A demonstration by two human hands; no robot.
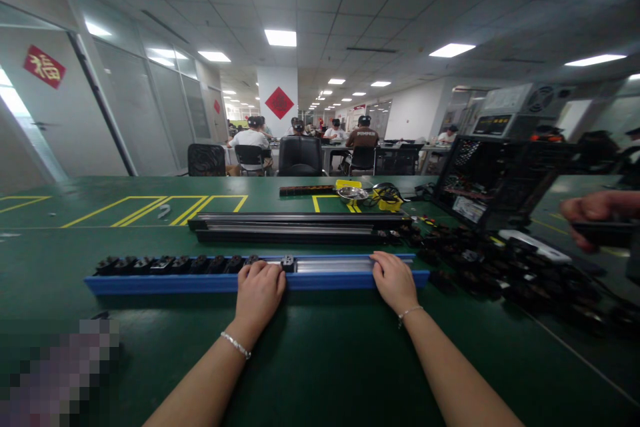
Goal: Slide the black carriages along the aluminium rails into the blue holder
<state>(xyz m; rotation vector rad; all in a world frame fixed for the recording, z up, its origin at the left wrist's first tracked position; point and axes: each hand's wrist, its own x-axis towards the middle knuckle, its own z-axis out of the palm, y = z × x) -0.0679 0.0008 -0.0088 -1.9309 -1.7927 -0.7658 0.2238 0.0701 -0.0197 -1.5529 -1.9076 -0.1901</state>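
Note:
A long blue channel rail (330, 280) with a silvery inside lies across the green table in front of me. Several small black modules (161, 263) sit in a row along its left part, and one more module (287, 263) stands just right of my left hand. My left hand (261, 280) rests over the middle of the rail, fingers curled down on a black module that it mostly hides. At the right end, my right hand (395, 277) has its fingers bent over the rail, gripping its edge. Between both hands the silvery channel shows.
Behind the rail lie dark long rails (295, 230). A heap of black parts (500, 273) spreads at right, near an open computer case (495, 180). Another person's hand (595, 213) holds a dark object there. A metal bowl (353, 193) stands farther back. A blurred patch (60, 373) covers the lower left.

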